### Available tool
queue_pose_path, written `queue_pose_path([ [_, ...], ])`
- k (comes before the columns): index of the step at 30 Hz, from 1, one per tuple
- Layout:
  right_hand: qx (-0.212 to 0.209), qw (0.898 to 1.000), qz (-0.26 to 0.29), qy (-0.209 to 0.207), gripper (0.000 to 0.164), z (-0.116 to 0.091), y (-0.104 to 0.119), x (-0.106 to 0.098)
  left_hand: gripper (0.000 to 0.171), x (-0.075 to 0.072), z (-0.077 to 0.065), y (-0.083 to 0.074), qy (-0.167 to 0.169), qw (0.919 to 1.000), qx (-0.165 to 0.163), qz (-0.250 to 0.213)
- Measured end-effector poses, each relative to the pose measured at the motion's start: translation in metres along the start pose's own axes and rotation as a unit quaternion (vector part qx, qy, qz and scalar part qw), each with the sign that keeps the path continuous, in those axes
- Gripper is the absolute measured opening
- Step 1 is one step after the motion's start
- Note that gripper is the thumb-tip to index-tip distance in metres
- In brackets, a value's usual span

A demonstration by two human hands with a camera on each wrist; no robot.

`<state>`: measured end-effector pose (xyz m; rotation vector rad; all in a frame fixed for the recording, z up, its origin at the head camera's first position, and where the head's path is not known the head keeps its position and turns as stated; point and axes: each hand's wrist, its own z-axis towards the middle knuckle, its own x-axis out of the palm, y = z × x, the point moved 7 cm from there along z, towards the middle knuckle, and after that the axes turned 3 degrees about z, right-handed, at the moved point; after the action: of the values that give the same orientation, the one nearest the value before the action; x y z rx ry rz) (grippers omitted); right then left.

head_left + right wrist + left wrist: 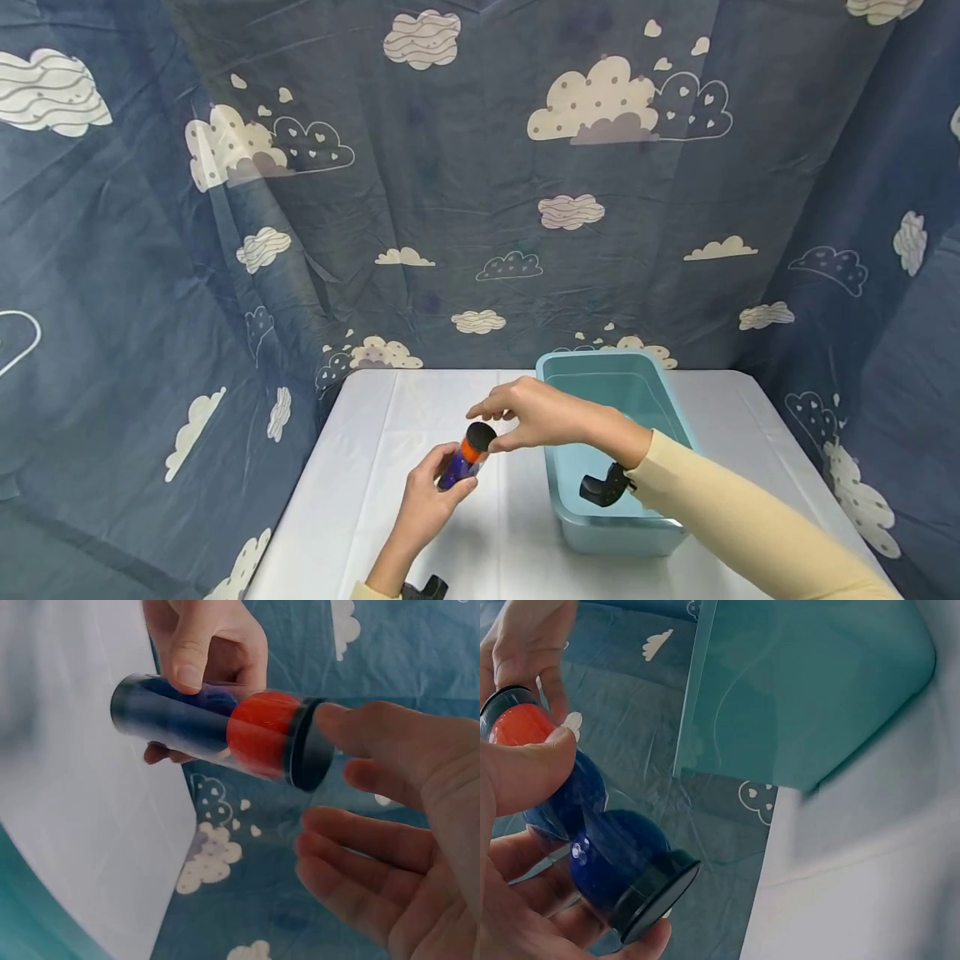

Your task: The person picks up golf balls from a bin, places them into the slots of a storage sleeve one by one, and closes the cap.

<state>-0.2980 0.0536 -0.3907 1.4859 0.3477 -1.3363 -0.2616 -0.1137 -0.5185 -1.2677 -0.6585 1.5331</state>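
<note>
A clear tube (180, 716) with black end caps holds an orange ball (259, 735) and two blue balls, one blue ball (619, 859) sitting at the lower end. My left hand (426, 504) grips the tube around its middle, thumb on one side and fingers on the other, and the tube is tilted above the table. Over its upper end is my right hand (543, 412), fingers spread loosely. In the right wrist view the right thumb lies at the edge of the black cap (311, 746), while the other fingers stand apart from it.
A teal bin (615, 537) stands on the white table (375, 442) to the right, beneath my right forearm. A dark blue cloth with cloud prints (450, 192) hangs behind the table and along both sides.
</note>
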Motion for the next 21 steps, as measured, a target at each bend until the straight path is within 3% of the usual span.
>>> queue_pose_path([
  [6,0.033,0.999,-0.020,-0.038,0.049,-0.022,-0.005,-0.018,0.045,-0.005,0.011,0.002,-0.005,1.0000,0.006,0.003],
  [10,0.057,0.997,-0.025,-0.049,0.044,-0.036,-0.009,-0.025,0.045,-0.010,0.018,0.009,-0.038,0.9993,-0.006,0.007],
  [14,0.078,0.995,-0.026,-0.057,0.042,-0.052,-0.018,-0.027,0.046,-0.011,0.026,0.022,-0.075,0.9968,-0.018,0.021],
  [21,0.107,0.991,-0.022,-0.081,0.040,-0.081,-0.040,-0.030,0.045,-0.005,0.050,0.051,-0.103,0.9925,-0.048,0.044],
])
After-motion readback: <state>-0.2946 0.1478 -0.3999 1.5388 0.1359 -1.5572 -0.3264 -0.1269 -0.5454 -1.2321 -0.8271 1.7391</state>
